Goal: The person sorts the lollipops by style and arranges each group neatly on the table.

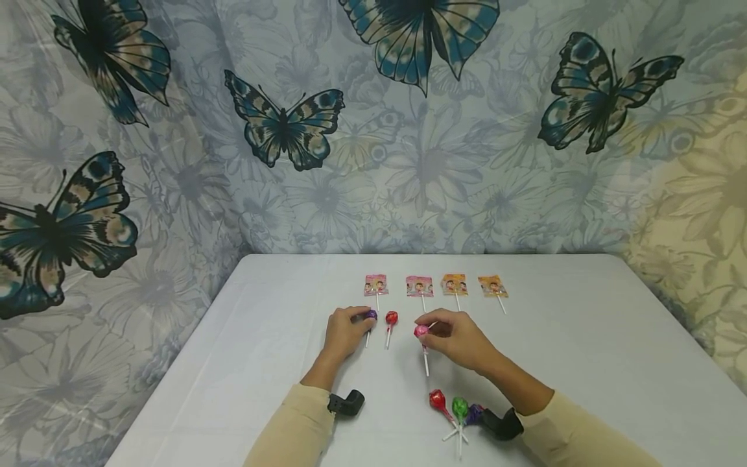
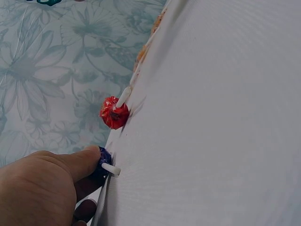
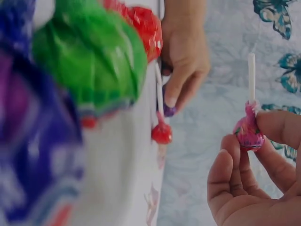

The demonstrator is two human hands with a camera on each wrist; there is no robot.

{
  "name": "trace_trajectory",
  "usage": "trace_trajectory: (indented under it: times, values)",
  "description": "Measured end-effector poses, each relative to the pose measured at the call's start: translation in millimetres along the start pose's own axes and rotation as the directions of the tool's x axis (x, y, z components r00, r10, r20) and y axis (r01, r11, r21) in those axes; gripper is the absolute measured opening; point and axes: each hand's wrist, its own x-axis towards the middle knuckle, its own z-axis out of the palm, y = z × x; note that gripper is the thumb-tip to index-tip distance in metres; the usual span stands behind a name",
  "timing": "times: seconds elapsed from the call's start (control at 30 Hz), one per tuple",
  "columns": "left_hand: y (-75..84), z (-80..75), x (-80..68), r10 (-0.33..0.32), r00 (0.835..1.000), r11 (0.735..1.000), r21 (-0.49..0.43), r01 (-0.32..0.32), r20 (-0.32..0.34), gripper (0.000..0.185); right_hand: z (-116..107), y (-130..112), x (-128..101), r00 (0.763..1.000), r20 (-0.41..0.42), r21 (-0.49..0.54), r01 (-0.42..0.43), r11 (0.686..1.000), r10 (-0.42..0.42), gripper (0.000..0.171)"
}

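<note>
My left hand (image 1: 344, 331) pinches the head of a purple lollipop (image 1: 371, 315), whose white stick points toward me. Just right of it, a red lollipop (image 1: 391, 318) lies on the table with its stick toward me. Between thumb and fingers, my right hand (image 1: 461, 337) holds a pink lollipop (image 1: 421, 331) by its wrapped head, the stick hanging down. In the right wrist view the pink lollipop (image 3: 249, 132) shows apart from the table things. The left wrist view shows the purple lollipop (image 2: 104, 160) at the fingertips, near the red lollipop (image 2: 114, 113).
On the white table (image 1: 280, 285), several flat-wrapped lollipops form a back row, pink packets (image 1: 376, 285) left and orange packets (image 1: 493, 286) right. Nearer me, a red lollipop (image 1: 438, 400), a green lollipop (image 1: 460, 408) and purple wrapping (image 1: 474, 414) lie with sticks crossing, partly behind the right wrist camera (image 1: 503, 425).
</note>
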Motion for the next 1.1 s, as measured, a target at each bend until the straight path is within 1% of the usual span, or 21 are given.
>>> trace_trajectory:
  times: [0.07, 0.3, 0.47, 0.6, 0.73, 0.9, 1.1]
  values:
    - [-0.5, 0.3, -0.1, -0.004, 1.000, 1.000, 0.001, 0.004, 0.004, 0.028, -2, 2, 2, 1.000, -0.018, 0.008, -0.025, 1.000, 0.025, 0.022]
    - [-1.5, -0.1, 1.3, -0.011, 1.000, 1.000, -0.006, 0.011, 0.011, 0.028, -11, 9, 12, 0.996, -0.061, 0.015, -0.060, 0.998, 0.061, 0.023]
    - [-0.7, 0.1, 1.4, -0.016, 1.000, 1.000, -0.004, 0.016, 0.008, 0.028, -19, 13, 22, 0.997, -0.056, -0.002, -0.061, 0.998, 0.061, 0.023]
    - [0.1, 0.3, 0.5, -0.019, 1.000, 1.000, 0.004, 0.019, 0.007, 0.028, -23, 17, 30, 0.998, -0.037, -0.020, -0.057, 0.998, 0.057, 0.023]
    - [-0.4, 0.3, 0.2, -0.013, 1.000, 1.000, -0.003, 0.013, 0.007, 0.028, -22, 25, 37, 0.996, -0.039, -0.028, -0.077, 0.997, 0.076, 0.023]
    - [-1.6, 0.0, 0.8, -0.001, 1.000, 1.000, -0.007, 0.001, 0.005, 0.028, -18, 37, 45, 0.993, -0.055, -0.079, -0.105, 0.991, 0.101, 0.025]
    - [-2.9, 1.0, 2.2, -0.021, 1.000, 1.000, -0.006, 0.021, 0.009, 0.028, -13, 48, 55, 0.989, -0.074, -0.119, -0.135, 0.984, 0.127, 0.021]
